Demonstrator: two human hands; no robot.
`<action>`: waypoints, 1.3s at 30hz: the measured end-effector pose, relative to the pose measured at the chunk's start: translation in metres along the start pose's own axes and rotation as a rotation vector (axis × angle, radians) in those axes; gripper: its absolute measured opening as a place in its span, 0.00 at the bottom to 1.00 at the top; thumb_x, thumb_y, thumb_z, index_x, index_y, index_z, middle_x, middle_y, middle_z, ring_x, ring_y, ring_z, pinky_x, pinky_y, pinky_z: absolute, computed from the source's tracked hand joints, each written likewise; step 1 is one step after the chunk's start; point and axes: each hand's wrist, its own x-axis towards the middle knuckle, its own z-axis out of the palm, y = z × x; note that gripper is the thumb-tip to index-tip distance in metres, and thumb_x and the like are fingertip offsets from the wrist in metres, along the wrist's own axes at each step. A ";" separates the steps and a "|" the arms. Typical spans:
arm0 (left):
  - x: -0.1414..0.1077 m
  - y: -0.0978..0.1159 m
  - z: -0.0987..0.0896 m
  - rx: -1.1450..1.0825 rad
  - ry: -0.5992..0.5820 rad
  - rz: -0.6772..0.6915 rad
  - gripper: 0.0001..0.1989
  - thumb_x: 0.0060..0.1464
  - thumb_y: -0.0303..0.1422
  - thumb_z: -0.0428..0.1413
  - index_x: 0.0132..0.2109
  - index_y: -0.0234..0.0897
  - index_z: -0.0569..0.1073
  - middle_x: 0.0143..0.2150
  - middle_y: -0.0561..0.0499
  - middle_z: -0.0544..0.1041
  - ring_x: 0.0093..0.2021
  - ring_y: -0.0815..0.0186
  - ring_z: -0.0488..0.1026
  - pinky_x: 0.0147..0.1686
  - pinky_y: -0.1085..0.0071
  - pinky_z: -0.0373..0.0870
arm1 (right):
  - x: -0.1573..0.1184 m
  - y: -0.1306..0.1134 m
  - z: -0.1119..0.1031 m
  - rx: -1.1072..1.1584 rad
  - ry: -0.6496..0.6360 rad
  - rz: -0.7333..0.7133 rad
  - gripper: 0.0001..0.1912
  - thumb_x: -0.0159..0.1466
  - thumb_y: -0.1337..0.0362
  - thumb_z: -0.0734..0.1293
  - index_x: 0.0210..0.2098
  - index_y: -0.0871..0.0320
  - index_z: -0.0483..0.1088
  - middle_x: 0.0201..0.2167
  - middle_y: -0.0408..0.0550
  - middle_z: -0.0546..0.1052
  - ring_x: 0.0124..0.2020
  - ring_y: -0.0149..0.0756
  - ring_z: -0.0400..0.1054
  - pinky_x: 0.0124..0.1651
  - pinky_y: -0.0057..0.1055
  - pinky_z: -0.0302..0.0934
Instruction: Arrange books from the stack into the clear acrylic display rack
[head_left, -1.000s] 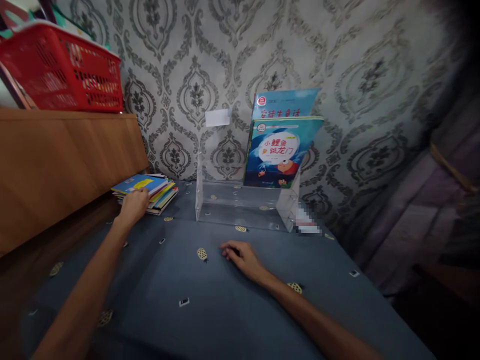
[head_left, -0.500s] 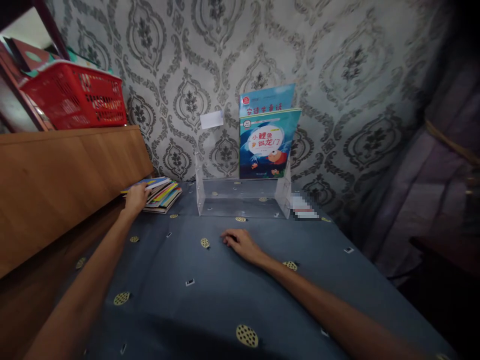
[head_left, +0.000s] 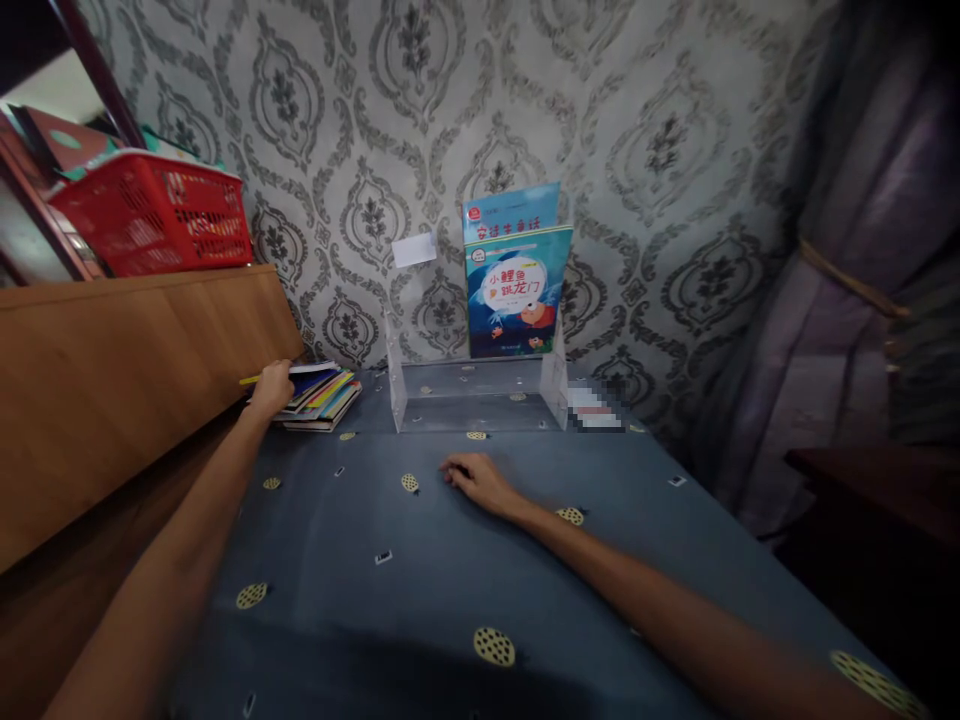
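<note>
At the left, my left hand (head_left: 274, 388) has its fingers closed on the edge of a book (head_left: 311, 367) at the top of a stack of books (head_left: 322, 402). That book is slightly lifted at its edge; its cover is mostly hidden. My right hand (head_left: 480, 482) rests on the dark blue cloth (head_left: 442, 590), fingers loosely bent and apart, holding nothing. Beyond it stands a clear acrylic display rack (head_left: 480, 412). A blue picture book with an orange fish (head_left: 517, 300) stands upright on the rack's right side, in front of another blue book (head_left: 514, 205).
A small white label (head_left: 414, 250) is on the rack's upper left. To its right lies a blurred-out flat item (head_left: 596, 408). A red basket (head_left: 172, 215) sits on a wooden board (head_left: 135, 350) at the left. Curtains (head_left: 810, 330) hang at the right.
The view has shifted slightly right. My left hand stays at the stack, and the top book's edge is raised and turned a little. My right hand has hardly moved.
</note>
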 end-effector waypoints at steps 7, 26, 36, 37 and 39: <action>-0.009 -0.001 -0.015 0.080 0.040 -0.028 0.20 0.63 0.29 0.42 0.52 0.34 0.75 0.50 0.33 0.76 0.50 0.47 0.75 0.46 0.58 0.69 | -0.001 -0.004 -0.002 -0.017 0.003 -0.009 0.15 0.63 0.73 0.61 0.41 0.59 0.79 0.30 0.47 0.82 0.31 0.35 0.75 0.39 0.30 0.66; -0.102 -0.028 -0.069 0.035 0.301 -0.091 0.19 0.68 0.44 0.41 0.48 0.40 0.74 0.45 0.46 0.78 0.43 0.56 0.75 0.34 0.67 0.61 | 0.001 -0.006 -0.003 -0.012 -0.028 0.012 0.14 0.63 0.70 0.61 0.40 0.58 0.79 0.32 0.49 0.82 0.34 0.40 0.76 0.43 0.36 0.68; -0.137 -0.007 -0.067 -0.128 0.454 -0.043 0.22 0.67 0.48 0.41 0.48 0.42 0.74 0.45 0.45 0.79 0.43 0.54 0.77 0.37 0.62 0.67 | -0.001 -0.004 -0.003 -0.064 -0.056 -0.020 0.15 0.63 0.70 0.61 0.41 0.57 0.79 0.36 0.50 0.83 0.38 0.41 0.76 0.47 0.37 0.67; -0.137 -0.007 -0.070 -0.190 0.483 -0.031 0.21 0.66 0.48 0.43 0.46 0.42 0.74 0.43 0.46 0.79 0.42 0.55 0.77 0.38 0.62 0.68 | -0.001 -0.004 -0.003 -0.068 -0.059 -0.026 0.15 0.64 0.71 0.61 0.41 0.57 0.79 0.36 0.50 0.82 0.38 0.41 0.76 0.47 0.37 0.67; -0.134 -0.008 -0.074 -0.311 0.511 -0.039 0.18 0.64 0.50 0.47 0.43 0.43 0.74 0.38 0.49 0.79 0.37 0.57 0.76 0.37 0.63 0.70 | -0.002 -0.003 -0.004 -0.070 -0.062 -0.036 0.15 0.64 0.71 0.61 0.41 0.57 0.78 0.36 0.50 0.82 0.38 0.41 0.76 0.47 0.37 0.67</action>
